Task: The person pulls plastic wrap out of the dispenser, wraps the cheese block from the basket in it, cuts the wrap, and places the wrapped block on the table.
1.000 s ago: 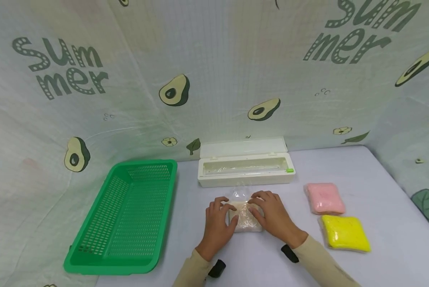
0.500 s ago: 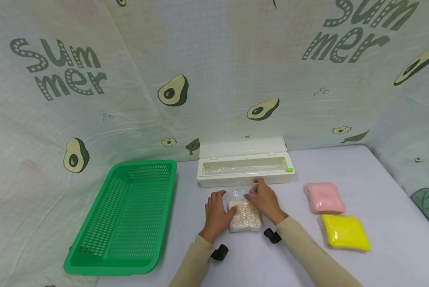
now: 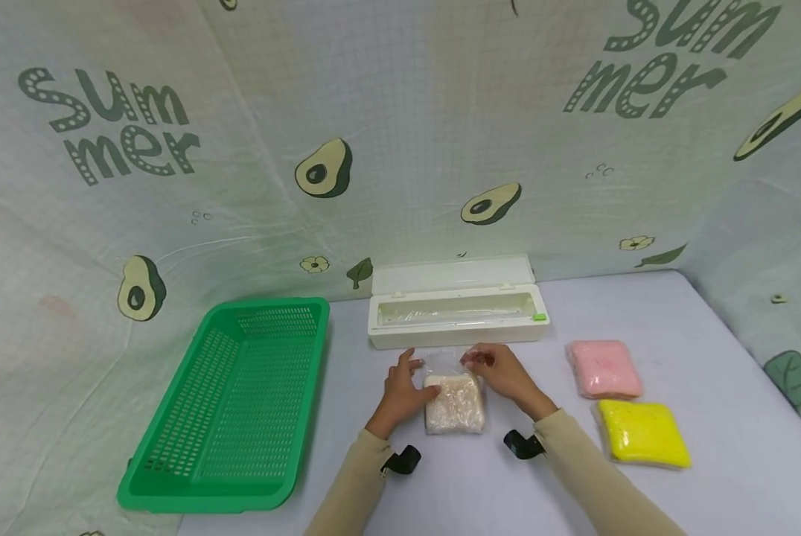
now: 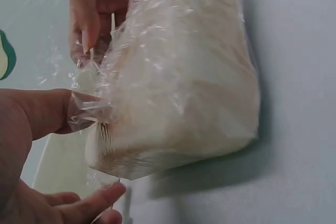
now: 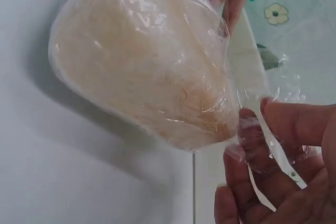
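Note:
A pale beige block point(image 3: 455, 408) wrapped in clear plastic wrap lies on the table between the hands. A loose flap of plastic wrap point(image 3: 444, 362) sticks out from its far side. My left hand point(image 3: 401, 394) is at the block's left side, its thumb point(image 4: 55, 111) straight and touching the wrap near a corner. The fingers of that hand are spread beside the flap. At the far right corner, my right hand point(image 3: 504, 372) pinches the loose wrap between thumb and fingers, as the right wrist view shows. Crinkled film point(image 5: 257, 135) passes between these fingers.
Behind the block stands a white plastic wrap dispenser point(image 3: 457, 336) with its lid raised and a green slider. A green basket point(image 3: 310, 387) is on the left. Pink point(image 3: 604, 369) and yellow point(image 3: 647, 434) wrapped blocks lie on the right. A patterned cloth hangs behind.
Both hands have shifted from over the block's top to the flap at its far side. My right hand rose toward the dispenser, then came down with the film's right corner pinched.

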### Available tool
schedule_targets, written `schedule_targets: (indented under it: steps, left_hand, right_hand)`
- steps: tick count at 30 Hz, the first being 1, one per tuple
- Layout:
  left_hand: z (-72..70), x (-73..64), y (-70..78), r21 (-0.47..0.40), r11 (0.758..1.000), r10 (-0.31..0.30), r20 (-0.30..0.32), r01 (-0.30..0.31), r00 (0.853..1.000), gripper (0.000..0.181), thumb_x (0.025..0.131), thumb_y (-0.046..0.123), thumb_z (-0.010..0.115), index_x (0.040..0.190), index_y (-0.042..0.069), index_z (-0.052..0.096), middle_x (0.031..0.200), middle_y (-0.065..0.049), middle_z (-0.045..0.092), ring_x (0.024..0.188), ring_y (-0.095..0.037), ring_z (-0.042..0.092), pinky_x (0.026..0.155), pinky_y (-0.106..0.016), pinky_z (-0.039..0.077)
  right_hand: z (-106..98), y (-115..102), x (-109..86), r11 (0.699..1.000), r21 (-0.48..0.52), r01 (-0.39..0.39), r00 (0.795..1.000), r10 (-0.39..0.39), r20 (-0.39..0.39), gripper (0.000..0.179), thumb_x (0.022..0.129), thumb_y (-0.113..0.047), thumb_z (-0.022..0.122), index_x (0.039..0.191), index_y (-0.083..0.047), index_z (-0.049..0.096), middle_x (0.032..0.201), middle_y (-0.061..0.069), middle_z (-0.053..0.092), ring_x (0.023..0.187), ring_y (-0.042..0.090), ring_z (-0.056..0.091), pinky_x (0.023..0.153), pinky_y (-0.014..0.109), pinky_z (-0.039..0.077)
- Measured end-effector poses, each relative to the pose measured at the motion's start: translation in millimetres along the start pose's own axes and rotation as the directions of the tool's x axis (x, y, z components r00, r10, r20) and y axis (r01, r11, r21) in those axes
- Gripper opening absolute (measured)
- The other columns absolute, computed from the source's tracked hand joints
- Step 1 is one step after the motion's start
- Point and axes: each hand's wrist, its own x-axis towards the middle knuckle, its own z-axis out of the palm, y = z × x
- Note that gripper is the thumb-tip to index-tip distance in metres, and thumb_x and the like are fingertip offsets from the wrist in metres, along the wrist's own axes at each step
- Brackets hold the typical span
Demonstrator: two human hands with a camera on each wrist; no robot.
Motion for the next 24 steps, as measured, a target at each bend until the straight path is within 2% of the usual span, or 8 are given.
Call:
schedule_targets:
  steps: [4,7,10,13,15,18,20,24]
  left_hand:
    - [-2.7,3.5,-2.2,-0.064,0.998,0.031,0.034,-0.029,0.999,0.082,0.085,0.015,0.082,0.155,0.0,0.042,0.131,-0.017,0.065,0.118,-0.035,0.054,0.099,-0.056,0.042]
    - [-3.6,3.0,-1.2,-0.092,0.993,0.076,0.01,-0.075,0.997,0.065,0.085,0.012,0.081,0.145,0.003,0.056,0.124,-0.013,0.067,0.114,-0.029,0.054,0.1,-0.053,0.037]
    - [-3.6,-0.8,0.8,-0.054,0.985,0.163,-0.046,-0.166,0.986,0.04,0.088,0.008,0.08,0.126,0.006,0.069,0.116,-0.009,0.071,0.109,-0.027,0.055,0.1,-0.051,0.032]
    - [-3.7,-7.5,2.7,0.081,0.956,0.288,-0.079,-0.282,0.954,0.021,0.089,0.003,0.081,0.108,0.01,0.075,0.11,-0.006,0.073,0.106,-0.026,0.057,0.098,-0.051,0.033]
    - [-4.1,-13.7,4.2,0.196,0.916,0.368,-0.066,-0.35,0.927,0.016,0.089,0.004,0.083,0.102,0.012,0.077,0.109,-0.003,0.073,0.106,-0.025,0.059,0.098,-0.05,0.035]
    - [-5.1,-25.3,6.5,0.369,0.829,0.45,0.002,-0.419,0.893,0.014,0.092,0.011,0.083,0.105,0.014,0.08,0.114,0.0,0.072,0.11,-0.022,0.059,0.101,-0.05,0.04]
    - [-7.2,-33.3,7.7,0.461,0.77,0.47,0.059,-0.442,0.88,0.017,0.095,0.019,0.082,0.111,0.014,0.081,0.119,0.001,0.072,0.114,-0.021,0.059,0.103,-0.05,0.041]
    - [-12.0,-46.6,10.2,0.611,0.651,0.443,0.176,-0.451,0.879,0.035,0.098,0.041,0.076,0.125,0.019,0.078,0.131,0.004,0.071,0.123,-0.021,0.057,0.108,-0.049,0.042]
  right_hand:
    - [-1.3,-2.5,-7.3,0.994,-0.095,0.048,0.999,-0.046,0.018,0.015,0.101,-0.004,0.066,0.107,0.001,0.078,0.107,0.013,0.078,0.102,0.027,0.069,0.095,0.045,0.053]
    - [-1.0,-5.4,-14.4,0.975,-0.192,0.108,0.994,-0.109,0.004,0.015,0.098,0.002,0.067,0.107,-0.001,0.079,0.106,0.011,0.075,0.107,0.035,0.067,0.097,0.056,0.052]
    - [1.3,-7.6,-22.7,0.943,-0.283,0.174,0.983,-0.183,-0.003,0.021,0.094,0.009,0.07,0.109,-0.002,0.081,0.103,0.005,0.067,0.105,0.032,0.061,0.093,0.049,0.052]
    - [6.0,-7.9,-30.1,0.9,-0.365,0.237,0.967,-0.256,-0.003,0.026,0.089,0.012,0.075,0.109,-0.003,0.082,0.102,0.0,0.064,0.101,0.024,0.057,0.087,0.041,0.05]
    - [8.8,-7.0,-34.3,0.862,-0.426,0.277,0.952,-0.307,-0.002,0.028,0.085,0.011,0.079,0.108,-0.005,0.082,0.102,-0.001,0.067,0.102,0.023,0.059,0.088,0.041,0.051]
    - [9.8,-4.4,-41.7,0.791,-0.516,0.33,0.927,-0.374,0.02,0.03,0.081,0.008,0.085,0.104,-0.01,0.081,0.103,-0.003,0.072,0.105,0.022,0.063,0.09,0.044,0.053]
    - [8.8,-2.9,-47.0,0.735,-0.565,0.374,0.907,-0.416,0.059,0.03,0.079,0.005,0.087,0.102,-0.013,0.079,0.104,-0.003,0.074,0.107,0.022,0.065,0.091,0.046,0.053]
    - [4.7,0.5,-58.1,0.632,-0.631,0.451,0.872,-0.462,0.16,0.026,0.082,-0.001,0.086,0.104,-0.012,0.079,0.11,-0.002,0.074,0.11,0.023,0.065,0.093,0.047,0.054]
